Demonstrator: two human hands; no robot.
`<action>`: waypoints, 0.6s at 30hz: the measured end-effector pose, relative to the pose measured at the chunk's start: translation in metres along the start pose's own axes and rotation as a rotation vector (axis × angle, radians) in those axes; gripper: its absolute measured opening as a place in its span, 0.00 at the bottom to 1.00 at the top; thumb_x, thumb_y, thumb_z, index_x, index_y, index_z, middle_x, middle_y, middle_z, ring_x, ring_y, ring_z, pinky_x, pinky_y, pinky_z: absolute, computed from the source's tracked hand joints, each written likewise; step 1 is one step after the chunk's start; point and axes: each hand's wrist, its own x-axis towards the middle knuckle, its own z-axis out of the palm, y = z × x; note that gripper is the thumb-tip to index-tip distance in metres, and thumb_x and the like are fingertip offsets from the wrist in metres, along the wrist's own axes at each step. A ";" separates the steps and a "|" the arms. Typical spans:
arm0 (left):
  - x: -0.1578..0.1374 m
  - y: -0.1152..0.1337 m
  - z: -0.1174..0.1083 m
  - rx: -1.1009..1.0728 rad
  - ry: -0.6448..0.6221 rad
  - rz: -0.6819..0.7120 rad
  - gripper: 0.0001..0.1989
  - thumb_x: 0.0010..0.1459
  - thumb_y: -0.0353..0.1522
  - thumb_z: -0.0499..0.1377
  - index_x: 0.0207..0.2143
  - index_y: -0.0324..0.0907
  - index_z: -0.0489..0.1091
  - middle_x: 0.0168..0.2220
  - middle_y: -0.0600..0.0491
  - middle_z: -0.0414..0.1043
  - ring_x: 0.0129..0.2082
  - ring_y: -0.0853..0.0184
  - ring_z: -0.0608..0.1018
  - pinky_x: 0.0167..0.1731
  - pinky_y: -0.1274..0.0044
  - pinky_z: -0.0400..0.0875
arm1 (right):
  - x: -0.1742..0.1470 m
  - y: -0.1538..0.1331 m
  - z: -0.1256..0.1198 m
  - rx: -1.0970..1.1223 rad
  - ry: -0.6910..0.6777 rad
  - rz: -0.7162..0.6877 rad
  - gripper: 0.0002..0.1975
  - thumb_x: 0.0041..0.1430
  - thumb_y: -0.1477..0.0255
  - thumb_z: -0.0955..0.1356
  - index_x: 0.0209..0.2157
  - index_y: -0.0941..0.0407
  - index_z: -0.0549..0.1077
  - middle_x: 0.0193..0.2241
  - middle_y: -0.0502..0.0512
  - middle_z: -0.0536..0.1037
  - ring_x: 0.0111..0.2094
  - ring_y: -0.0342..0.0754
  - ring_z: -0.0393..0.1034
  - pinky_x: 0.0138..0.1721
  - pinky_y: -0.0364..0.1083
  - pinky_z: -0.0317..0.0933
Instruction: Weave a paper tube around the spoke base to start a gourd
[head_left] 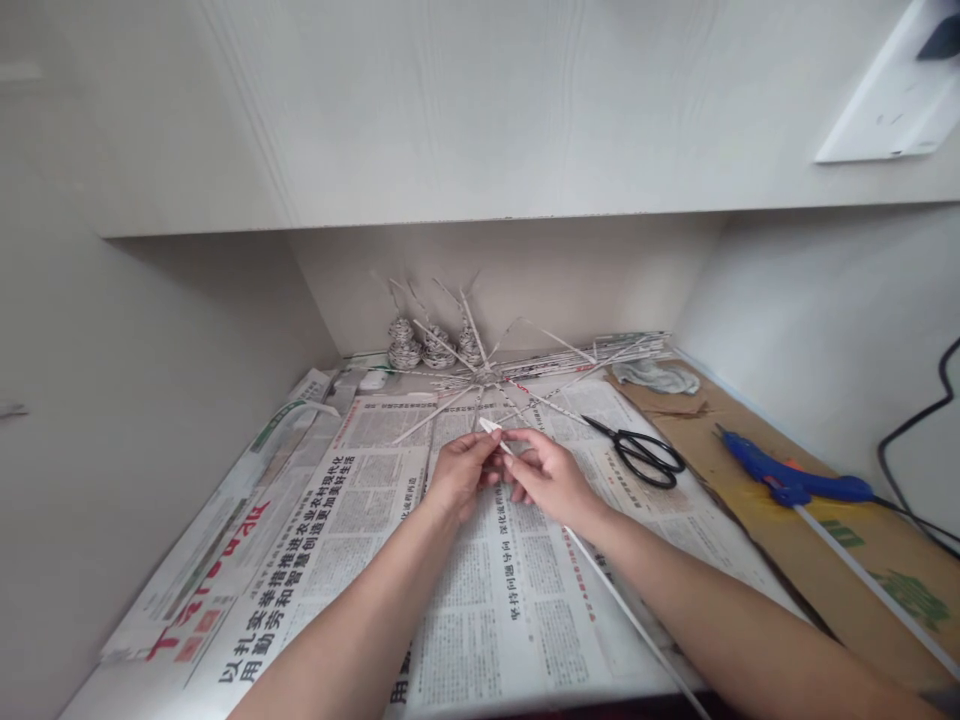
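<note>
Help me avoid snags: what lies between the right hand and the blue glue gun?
The head view shows black scissors on the newspaper, then part of the brown cardboard.

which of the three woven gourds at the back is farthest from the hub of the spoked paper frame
The leftmost gourd; the middle gourd and the rightmost gourd both stand closer to the hub.

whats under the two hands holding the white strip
Printed newspaper shows around the left hand and right hand; the patch they cover can't be seen.
</note>
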 end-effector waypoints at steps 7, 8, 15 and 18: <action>0.004 0.007 -0.003 -0.136 0.026 0.026 0.12 0.47 0.35 0.63 0.32 0.34 0.72 0.30 0.49 0.72 0.24 0.76 0.72 0.17 0.88 0.64 | 0.000 0.005 -0.001 0.025 -0.065 0.111 0.21 0.57 0.52 0.59 0.27 0.57 0.67 0.11 0.43 0.63 0.10 0.37 0.56 0.12 0.38 0.51; 0.004 0.008 -0.004 -0.157 0.019 0.011 0.12 0.48 0.34 0.63 0.33 0.34 0.72 0.31 0.48 0.73 0.25 0.75 0.73 0.18 0.88 0.65 | -0.001 0.004 0.000 0.085 -0.100 0.129 0.22 0.57 0.52 0.59 0.27 0.57 0.66 0.11 0.43 0.63 0.09 0.37 0.55 0.12 0.38 0.50; 0.004 0.012 -0.006 -0.319 -0.073 -0.097 0.09 0.51 0.30 0.61 0.35 0.34 0.71 0.32 0.49 0.72 0.30 0.72 0.76 0.24 0.87 0.72 | -0.004 -0.004 0.001 0.593 -0.359 0.386 0.19 0.55 0.53 0.62 0.28 0.56 0.63 0.10 0.40 0.59 0.09 0.38 0.55 0.12 0.38 0.48; 0.005 0.013 -0.007 -0.342 -0.063 -0.075 0.07 0.53 0.29 0.59 0.34 0.34 0.71 0.31 0.49 0.72 0.30 0.71 0.77 0.26 0.85 0.74 | -0.003 -0.005 0.000 0.511 -0.315 0.346 0.22 0.55 0.51 0.60 0.30 0.57 0.65 0.12 0.43 0.63 0.12 0.41 0.61 0.13 0.39 0.50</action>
